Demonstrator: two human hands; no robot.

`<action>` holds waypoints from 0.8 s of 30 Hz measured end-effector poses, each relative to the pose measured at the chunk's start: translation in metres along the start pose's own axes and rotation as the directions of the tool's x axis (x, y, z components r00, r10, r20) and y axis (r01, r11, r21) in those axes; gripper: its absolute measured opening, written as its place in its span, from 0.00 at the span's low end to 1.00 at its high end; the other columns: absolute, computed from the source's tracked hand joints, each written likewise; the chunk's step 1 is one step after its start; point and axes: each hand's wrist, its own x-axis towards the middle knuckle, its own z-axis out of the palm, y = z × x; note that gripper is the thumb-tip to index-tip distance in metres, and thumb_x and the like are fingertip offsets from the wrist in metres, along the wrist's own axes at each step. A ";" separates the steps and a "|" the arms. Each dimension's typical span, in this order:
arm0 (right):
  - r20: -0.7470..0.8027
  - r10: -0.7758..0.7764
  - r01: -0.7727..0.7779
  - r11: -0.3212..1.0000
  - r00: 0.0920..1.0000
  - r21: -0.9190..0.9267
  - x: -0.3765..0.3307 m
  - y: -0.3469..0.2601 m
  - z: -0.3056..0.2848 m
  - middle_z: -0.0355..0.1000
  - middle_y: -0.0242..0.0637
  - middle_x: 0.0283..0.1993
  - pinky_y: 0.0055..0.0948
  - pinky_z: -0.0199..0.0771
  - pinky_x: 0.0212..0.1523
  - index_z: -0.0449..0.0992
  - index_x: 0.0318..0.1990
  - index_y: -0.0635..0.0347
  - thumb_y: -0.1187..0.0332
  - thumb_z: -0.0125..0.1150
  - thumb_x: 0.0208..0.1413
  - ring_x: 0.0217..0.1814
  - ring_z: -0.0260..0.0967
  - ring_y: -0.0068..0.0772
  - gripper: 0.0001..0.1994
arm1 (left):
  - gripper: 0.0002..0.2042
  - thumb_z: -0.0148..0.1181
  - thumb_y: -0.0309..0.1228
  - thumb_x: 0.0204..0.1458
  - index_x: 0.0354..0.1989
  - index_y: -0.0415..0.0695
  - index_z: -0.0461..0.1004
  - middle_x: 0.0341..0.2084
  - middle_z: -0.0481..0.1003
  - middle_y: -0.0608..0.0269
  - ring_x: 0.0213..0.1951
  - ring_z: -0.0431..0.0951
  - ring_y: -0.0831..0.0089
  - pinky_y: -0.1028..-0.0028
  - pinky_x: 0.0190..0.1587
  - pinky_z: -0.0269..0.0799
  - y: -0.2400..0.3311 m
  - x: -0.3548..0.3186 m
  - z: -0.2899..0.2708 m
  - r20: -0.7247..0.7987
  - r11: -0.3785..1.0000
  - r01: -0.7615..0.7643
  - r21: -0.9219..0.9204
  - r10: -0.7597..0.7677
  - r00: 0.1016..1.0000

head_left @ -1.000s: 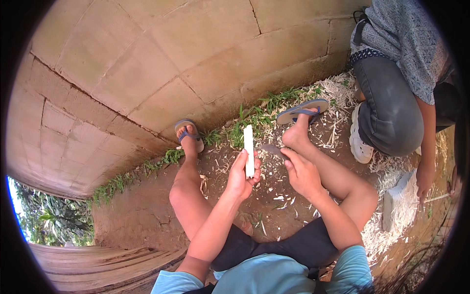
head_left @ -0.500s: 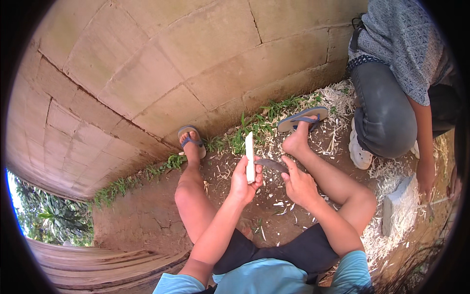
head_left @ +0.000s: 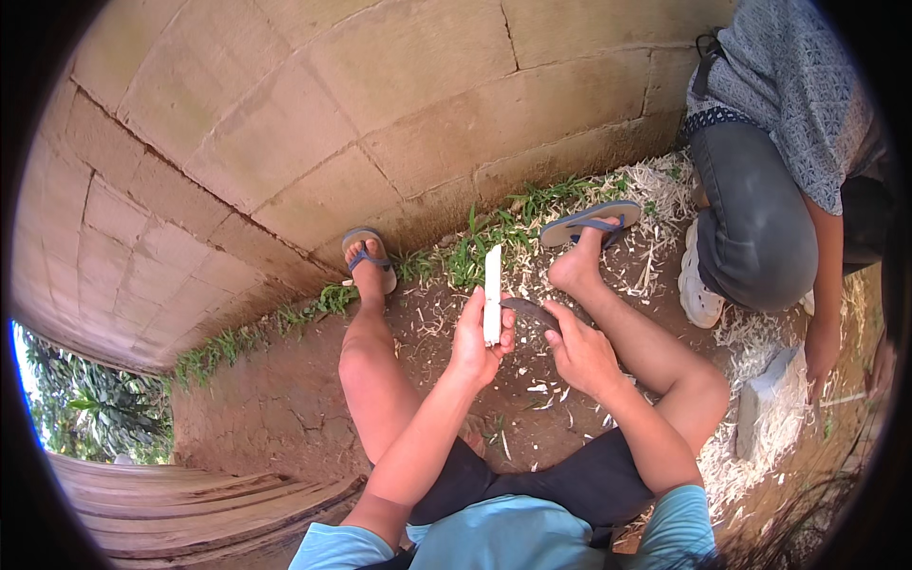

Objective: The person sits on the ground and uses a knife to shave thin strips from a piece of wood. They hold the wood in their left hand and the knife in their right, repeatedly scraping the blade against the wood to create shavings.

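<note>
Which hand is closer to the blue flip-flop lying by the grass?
Right. The right hand, gripping a dark curved blade, sits just below the loose flip-flop. The left hand holds the white stick farther to its left.

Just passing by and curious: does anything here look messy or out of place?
Pale wood shavings lie scattered over the dirt by the wall. The left hand holds a white stick; the right hand holds a dark blade against it.

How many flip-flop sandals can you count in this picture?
2: one flip-flop on the foot near the wall at centre-left, the other flip-flop on the foot by the grass at centre-right. Others may be hidden.
</note>
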 end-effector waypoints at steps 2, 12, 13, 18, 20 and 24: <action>0.017 -0.008 0.008 1.000 1.000 -0.008 0.000 0.001 0.001 0.70 0.51 0.52 0.52 0.73 0.41 0.59 0.60 0.55 0.66 0.50 0.59 0.42 0.72 0.60 0.21 | 0.17 0.40 0.47 0.63 0.42 0.44 0.64 0.20 0.66 0.66 0.17 0.62 0.77 0.77 0.19 0.57 -0.001 0.002 -0.003 -0.006 1.000 -0.006 0.028 0.006 1.000; 0.000 0.015 -0.015 0.997 1.000 -0.082 -0.001 0.002 -0.002 0.71 0.49 0.45 0.51 0.74 0.36 0.61 0.58 0.55 0.66 0.52 0.58 0.37 0.72 0.58 0.21 | 0.07 0.55 0.33 0.58 0.37 0.47 0.63 0.23 0.66 0.70 0.18 0.64 0.84 0.83 0.18 0.58 -0.005 0.002 0.003 -0.054 0.952 -0.046 0.304 0.065 0.996; -0.026 0.021 -0.023 0.995 0.999 -0.092 -0.001 0.002 -0.003 0.70 0.48 0.45 0.51 0.74 0.36 0.60 0.59 0.55 0.66 0.52 0.58 0.37 0.72 0.58 0.21 | 0.07 0.55 0.33 0.58 0.37 0.47 0.63 0.23 0.66 0.70 0.18 0.64 0.84 0.83 0.18 0.58 -0.005 0.003 0.004 -0.057 0.949 -0.046 0.311 0.067 0.996; -0.142 0.025 -0.044 0.990 0.990 -0.132 -0.001 -0.004 -0.009 0.68 0.45 0.43 0.51 0.73 0.35 0.60 0.60 0.52 0.68 0.52 0.58 0.36 0.72 0.57 0.22 | 0.07 0.55 0.34 0.59 0.38 0.47 0.64 0.22 0.66 0.71 0.17 0.63 0.84 0.84 0.18 0.57 -0.006 0.001 0.001 -0.072 0.931 -0.034 0.365 0.065 0.995; -0.178 0.016 -0.039 0.991 0.984 -0.129 0.000 -0.004 -0.010 0.68 0.43 0.42 0.50 0.74 0.34 0.62 0.60 0.50 0.69 0.52 0.58 0.35 0.72 0.55 0.21 | 0.08 0.53 0.36 0.59 0.38 0.46 0.64 0.22 0.66 0.71 0.17 0.63 0.84 0.83 0.18 0.57 -0.006 0.000 0.002 -0.061 0.930 -0.035 0.366 0.061 0.996; -0.163 -0.021 0.006 0.996 0.986 -0.092 0.001 -0.003 -0.011 0.68 0.39 0.39 0.45 0.75 0.33 0.66 0.59 0.43 0.69 0.53 0.58 0.33 0.72 0.48 0.21 | 0.11 0.48 0.41 0.61 0.38 0.46 0.65 0.20 0.65 0.70 0.17 0.63 0.82 0.81 0.19 0.56 -0.002 -0.002 0.004 -0.046 0.962 -0.023 0.273 0.037 0.998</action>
